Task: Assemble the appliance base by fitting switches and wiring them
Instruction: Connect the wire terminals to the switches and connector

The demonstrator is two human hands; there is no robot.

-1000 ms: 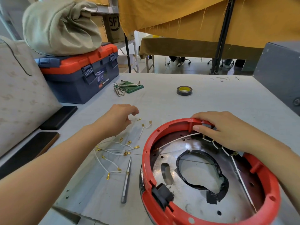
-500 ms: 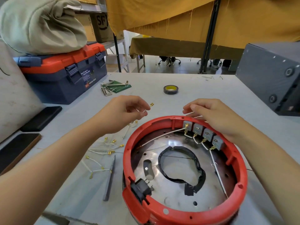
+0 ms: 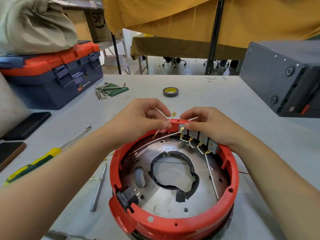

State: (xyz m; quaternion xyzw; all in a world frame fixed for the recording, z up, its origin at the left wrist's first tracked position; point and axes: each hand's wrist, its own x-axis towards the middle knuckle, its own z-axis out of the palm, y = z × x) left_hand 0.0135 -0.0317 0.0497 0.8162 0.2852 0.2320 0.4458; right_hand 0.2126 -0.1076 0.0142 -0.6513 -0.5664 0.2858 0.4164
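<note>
Here the left hand pinches a short white wire with small brass terminals between thumb and fingertips, one terminal sticking up just past the far rim of the round red plastic appliance base, the other end hanging down inside it. The right hand meets it there, its fingertips curled onto the same wire and resting right over the row of four grey switches seated in the far wall of the base. Those switches look already fitted, and white jumpers link their lower brass tabs, with longer white leads running off across the shiny metal floor. The upper tabs seem unwired, so I judge the wiring partly done. A black socket block sits at the near-left rim. On the bench's left side lie a yellow-handled screwdriver and a slim grey metal tool.
</note>
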